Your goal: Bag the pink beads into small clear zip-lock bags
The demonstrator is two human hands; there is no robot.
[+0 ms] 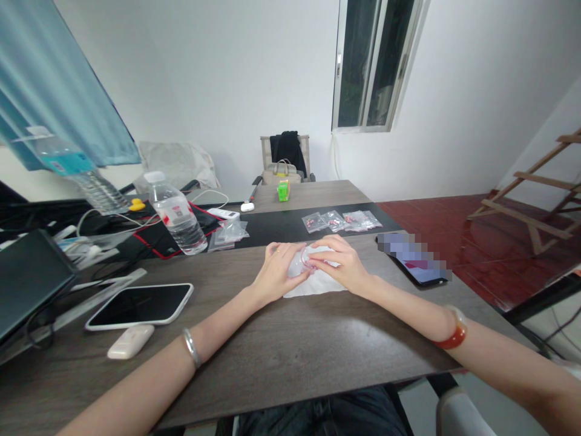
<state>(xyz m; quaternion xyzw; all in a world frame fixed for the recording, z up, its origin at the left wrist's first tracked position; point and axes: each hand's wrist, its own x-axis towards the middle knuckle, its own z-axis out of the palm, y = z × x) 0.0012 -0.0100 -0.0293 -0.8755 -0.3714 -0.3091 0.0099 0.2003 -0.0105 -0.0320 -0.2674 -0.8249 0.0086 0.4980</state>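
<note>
Bare forearms are reaching over the table. Over white tissue, the left hand is curling around clear plastic; the right hand is apparently pinching its pinkish edge. It is looking light, soft, slippery, probably suiting a fingertip edge grip. 2 bottle labels are showing nothing legible.

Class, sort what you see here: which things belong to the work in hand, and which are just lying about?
In the work:
- left hand
- right hand
- clear plastic between them
- white sheet beneath
- probably the small packets

Seemingly just lying about:
- white-edged phone
- pale case
- green box
- nearer bottle
</note>
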